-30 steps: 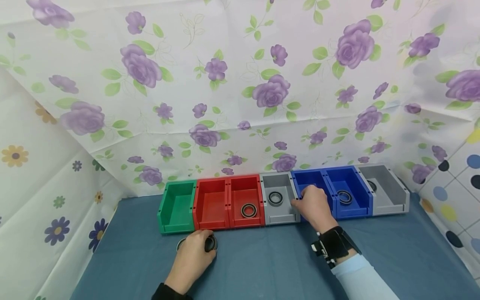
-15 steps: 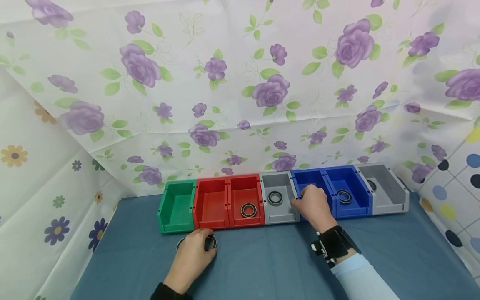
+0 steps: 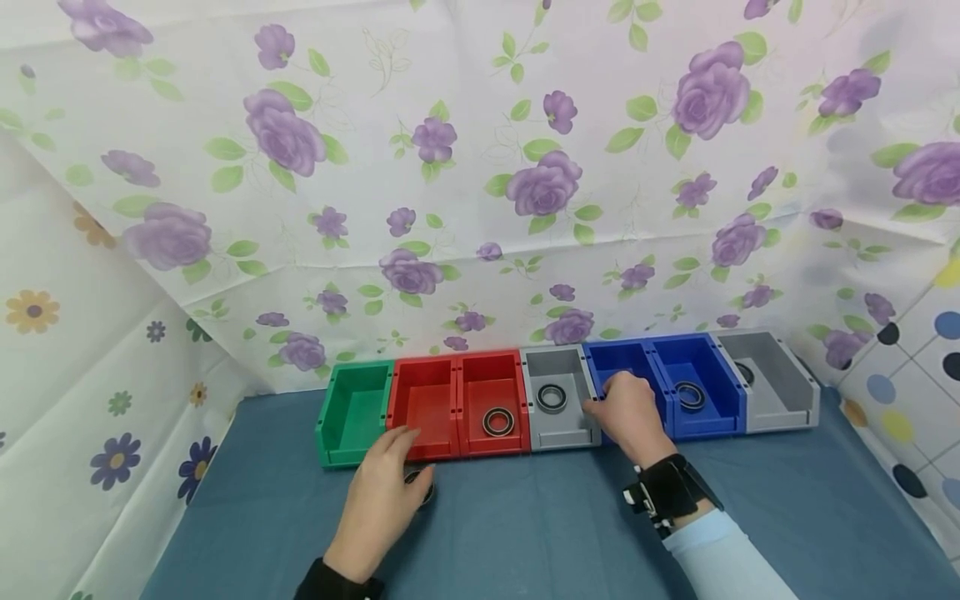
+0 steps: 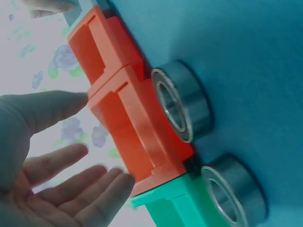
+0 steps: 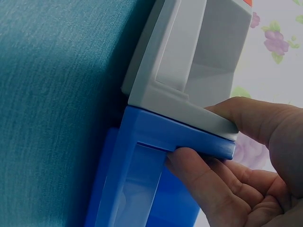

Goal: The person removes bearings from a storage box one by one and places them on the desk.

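Observation:
My left hand (image 3: 377, 504) hovers with spread, relaxed fingers over two ball bearings in front of the bins. In the left wrist view one bearing (image 4: 201, 101) lies by the red bin (image 4: 120, 132) and another bearing (image 4: 249, 194) by the green bin (image 4: 175, 203); both are apart from the hand. In the head view the hand hides most of them. My right hand (image 3: 630, 417) pinches the adjoining side walls of the middle grey bin (image 3: 551, 367) and left blue bin (image 3: 615, 357), thumb on the grey side, fingers on the blue.
Single bearings lie in the right red bin (image 3: 487, 379), middle grey bin and right blue bin (image 3: 678, 354). Another bearing (image 3: 746, 372) shows partly in the far-right grey bin (image 3: 783, 392). The bins form one row on the blue cloth (image 3: 510, 525), before a flowered sheet (image 3: 450, 192).
My left hand has let go of the bearings, opened its fingers and risen slightly. The right hand keeps its place on the bin walls.

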### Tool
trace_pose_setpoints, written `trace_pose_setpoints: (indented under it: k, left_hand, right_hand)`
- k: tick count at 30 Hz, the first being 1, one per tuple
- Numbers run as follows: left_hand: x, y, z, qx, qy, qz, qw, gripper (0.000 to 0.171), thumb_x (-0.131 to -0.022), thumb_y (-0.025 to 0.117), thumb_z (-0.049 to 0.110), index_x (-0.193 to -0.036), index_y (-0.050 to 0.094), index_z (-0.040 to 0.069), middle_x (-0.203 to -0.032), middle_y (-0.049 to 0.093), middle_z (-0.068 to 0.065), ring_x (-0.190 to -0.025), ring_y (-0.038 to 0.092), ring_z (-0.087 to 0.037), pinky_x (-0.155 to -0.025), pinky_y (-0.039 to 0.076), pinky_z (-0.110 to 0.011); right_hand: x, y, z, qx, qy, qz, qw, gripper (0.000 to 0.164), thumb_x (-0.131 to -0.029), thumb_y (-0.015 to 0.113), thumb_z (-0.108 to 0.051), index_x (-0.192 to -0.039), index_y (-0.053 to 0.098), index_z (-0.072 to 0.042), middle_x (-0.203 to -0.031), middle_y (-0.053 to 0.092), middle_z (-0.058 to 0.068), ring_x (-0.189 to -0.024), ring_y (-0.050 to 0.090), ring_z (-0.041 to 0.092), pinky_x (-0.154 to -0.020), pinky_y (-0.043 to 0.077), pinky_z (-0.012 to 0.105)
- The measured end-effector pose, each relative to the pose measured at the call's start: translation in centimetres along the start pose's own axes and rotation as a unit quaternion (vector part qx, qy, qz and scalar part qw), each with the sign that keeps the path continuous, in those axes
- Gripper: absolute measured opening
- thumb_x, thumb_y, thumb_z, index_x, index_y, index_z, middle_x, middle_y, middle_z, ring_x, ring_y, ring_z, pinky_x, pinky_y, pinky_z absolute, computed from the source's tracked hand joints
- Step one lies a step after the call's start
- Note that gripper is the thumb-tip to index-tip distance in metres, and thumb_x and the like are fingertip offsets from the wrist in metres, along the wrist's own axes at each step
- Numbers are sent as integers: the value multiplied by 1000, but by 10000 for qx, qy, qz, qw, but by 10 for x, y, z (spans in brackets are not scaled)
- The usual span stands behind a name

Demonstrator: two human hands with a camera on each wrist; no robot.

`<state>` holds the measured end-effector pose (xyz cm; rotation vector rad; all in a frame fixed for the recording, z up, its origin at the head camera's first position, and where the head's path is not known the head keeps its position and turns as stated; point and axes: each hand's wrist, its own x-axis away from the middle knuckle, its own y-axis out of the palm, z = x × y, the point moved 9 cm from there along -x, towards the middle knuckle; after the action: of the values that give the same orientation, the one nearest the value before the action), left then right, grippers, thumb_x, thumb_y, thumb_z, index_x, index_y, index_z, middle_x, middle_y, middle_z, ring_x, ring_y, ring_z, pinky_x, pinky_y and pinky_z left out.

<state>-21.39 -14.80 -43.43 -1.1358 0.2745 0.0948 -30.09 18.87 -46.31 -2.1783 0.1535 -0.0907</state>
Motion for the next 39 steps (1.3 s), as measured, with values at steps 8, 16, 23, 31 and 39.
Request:
trace_pose_setpoints:
  k: [8, 16, 23, 31, 39]
  left_hand:
    - [-11, -24, 15, 183, 275, 931, 9951, 74, -75, 76, 34, -137, 44, 8, -141, 36, -12, -126, 34, -28, -83, 47, -45]
    - [-25, -32, 31, 481, 639, 1228, 9892, 85, -77, 74, 36, -146, 30, 12, -152, 17, -5, -137, 15, -28, -91, 39, -52]
    - [-38, -31, 49, 602, 868, 1289, 9860, 91, -78, 73, 37, -150, 19, 19, -153, 15, -4, -138, 10, -26, -96, 34, -51]
    - [-51, -20, 65, 522, 915, 1116, 9881, 95, -79, 72, 38, -151, 13, 23, -154, 9, -1, -139, 8, -25, -98, 33, -48]
    - [-62, -5, 76, 725, 998, 998, 9873, 104, -77, 74, 37, -151, 3, 24, -154, 6, 0, -138, 8, -25, -97, 34, -43]
  right_hand:
    - [0, -1, -1, 15, 16, -23, 10000, 48, -78, 71, -28, -57, 29, -16, -56, 17, -5, -43, 24, 11, -39, 23, 25]
    - [0, -1, -1, 6, 57, -60, 10000, 48, -78, 71, -28, -56, 30, -16, -55, 19, -5, -42, 25, 11, -38, 23, 25]
    - [1, 0, 0, -15, 122, -122, 9998, 48, -78, 71, -29, -56, 31, -15, -53, 21, -5, -42, 27, 11, -38, 24, 26]
    - [1, 0, 1, -14, 42, -44, 10000, 49, -78, 71, -29, -56, 30, -15, -54, 20, -5, -42, 26, 11, -38, 23, 26]
    - [2, 0, 0, -42, 98, -98, 9999, 47, -78, 72, -28, -55, 33, -15, -53, 23, -5, -41, 29, 12, -38, 25, 26]
